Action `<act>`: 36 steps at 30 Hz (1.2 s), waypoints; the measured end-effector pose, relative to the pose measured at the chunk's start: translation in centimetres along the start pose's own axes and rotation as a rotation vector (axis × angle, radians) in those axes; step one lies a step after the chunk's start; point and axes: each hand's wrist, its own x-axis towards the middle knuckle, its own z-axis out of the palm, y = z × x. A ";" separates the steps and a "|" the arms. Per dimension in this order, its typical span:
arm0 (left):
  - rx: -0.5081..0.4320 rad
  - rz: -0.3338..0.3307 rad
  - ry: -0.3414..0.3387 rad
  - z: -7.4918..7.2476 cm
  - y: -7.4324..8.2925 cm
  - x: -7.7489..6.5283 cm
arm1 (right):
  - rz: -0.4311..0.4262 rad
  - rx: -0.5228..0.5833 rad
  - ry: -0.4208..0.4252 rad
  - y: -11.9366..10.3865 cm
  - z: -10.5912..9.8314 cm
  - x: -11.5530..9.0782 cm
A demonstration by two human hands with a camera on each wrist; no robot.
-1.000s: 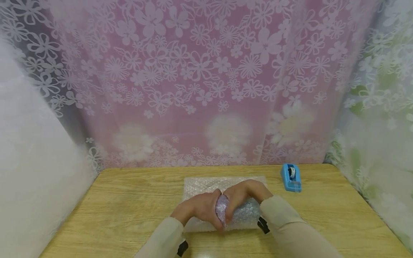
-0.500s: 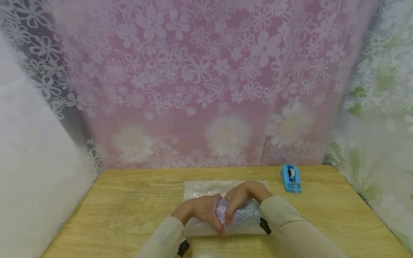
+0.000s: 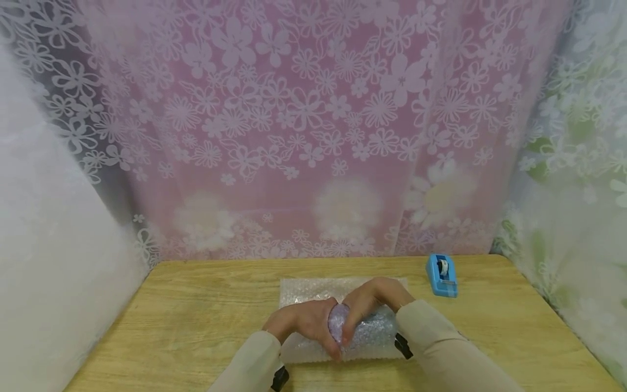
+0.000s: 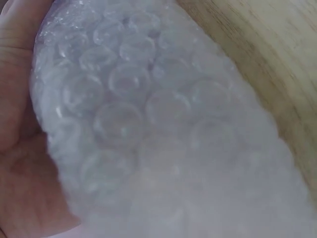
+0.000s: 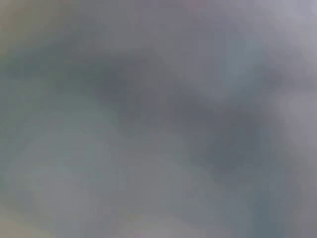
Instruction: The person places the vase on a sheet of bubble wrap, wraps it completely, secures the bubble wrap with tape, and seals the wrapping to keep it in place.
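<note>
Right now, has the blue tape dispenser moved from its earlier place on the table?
No: the blue tape dispenser sits at the same place by the back edge of the wooden table.

Over the last second, the clear rectangular bubble-wrap sheet [image 3: 303,288] has slid slightly nearer the person, away from the far edge of the yellow wood-grain desk [image 3: 206,305]. From the head, which has tipped up a little, the bare right hand [image 3: 373,298] now overlaps the sheet's far edge.

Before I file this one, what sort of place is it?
Probably a small screened-off packing spot: flowered curtains hang behind and to the right, and a blue tape dispenser sits near some bubble wrap. The room beyond is hidden.
</note>
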 end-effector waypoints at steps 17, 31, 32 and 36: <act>-0.025 -0.034 -0.049 -0.5 -0.2 0.6 | 0.144 -0.169 0.291 0.4 0.3 -1.4; -0.104 0.064 -0.115 -0.8 -0.6 0.9 | -0.101 -0.511 0.733 -1.8 6.0 -3.7; -0.114 0.079 -0.125 -0.9 -0.7 0.9 | -0.104 -0.536 0.754 -1.8 6.4 -3.5; -0.150 0.106 -0.152 -0.9 -0.7 1.1 | -0.092 -0.684 0.880 -1.3 7.8 -2.5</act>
